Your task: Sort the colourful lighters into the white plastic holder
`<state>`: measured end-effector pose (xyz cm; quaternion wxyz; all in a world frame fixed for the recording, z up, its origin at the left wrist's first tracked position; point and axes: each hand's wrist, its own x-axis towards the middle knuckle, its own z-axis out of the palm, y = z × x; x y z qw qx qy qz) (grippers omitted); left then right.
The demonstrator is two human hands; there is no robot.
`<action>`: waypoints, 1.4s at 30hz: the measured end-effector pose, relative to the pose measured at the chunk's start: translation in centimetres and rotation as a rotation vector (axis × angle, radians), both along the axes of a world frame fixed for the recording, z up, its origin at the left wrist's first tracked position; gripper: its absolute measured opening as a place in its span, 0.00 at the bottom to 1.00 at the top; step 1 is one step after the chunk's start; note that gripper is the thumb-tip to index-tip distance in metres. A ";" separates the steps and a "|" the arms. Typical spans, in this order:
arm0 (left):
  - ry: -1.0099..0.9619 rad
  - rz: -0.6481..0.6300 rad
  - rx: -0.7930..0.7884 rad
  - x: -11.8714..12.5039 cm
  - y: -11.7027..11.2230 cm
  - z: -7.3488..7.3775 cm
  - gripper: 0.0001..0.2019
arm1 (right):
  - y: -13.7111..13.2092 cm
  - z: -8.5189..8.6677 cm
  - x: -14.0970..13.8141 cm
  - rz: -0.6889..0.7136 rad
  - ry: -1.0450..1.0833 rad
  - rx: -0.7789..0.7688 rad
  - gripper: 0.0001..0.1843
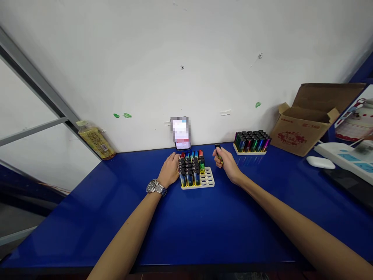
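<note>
A white tray point(208, 177) with rows of holes stands in the middle of the blue table. Upright lighters point(189, 178) with dark tops fill its left and middle, and red and blue ones show at the back. Bare holes show on its right side. My left hand point(170, 169) lies stretched out along the tray's left side, its fingertips partly hidden by the lighters. To the right of the tray, my right hand point(227, 161) is closed around a single lighter point(219, 152), its black top pointing up.
A second tray point(250, 153) full of shiny lighters stands at the back right, beside an opened cardboard box point(300, 132). A phone point(182, 134) leans on the wall. A yellow bottle point(97, 142) is at the left; a power strip point(346, 157) lies far right.
</note>
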<state>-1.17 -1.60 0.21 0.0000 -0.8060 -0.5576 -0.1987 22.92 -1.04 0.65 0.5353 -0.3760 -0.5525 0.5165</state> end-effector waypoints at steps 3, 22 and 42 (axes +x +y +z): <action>-0.007 -0.001 0.007 -0.1 0.1 -0.1 0.18 | -0.4 0.3 -0.5 0.043 0.105 -0.113 0.26; -0.017 -0.037 0.044 -0.5 0.5 -0.7 0.18 | -1.2 0.7 -1.1 -0.058 0.149 -0.268 0.23; -0.018 -0.016 -0.022 0.0 0.0 0.4 0.16 | -1.3 0.5 -0.9 0.018 0.120 -0.194 0.20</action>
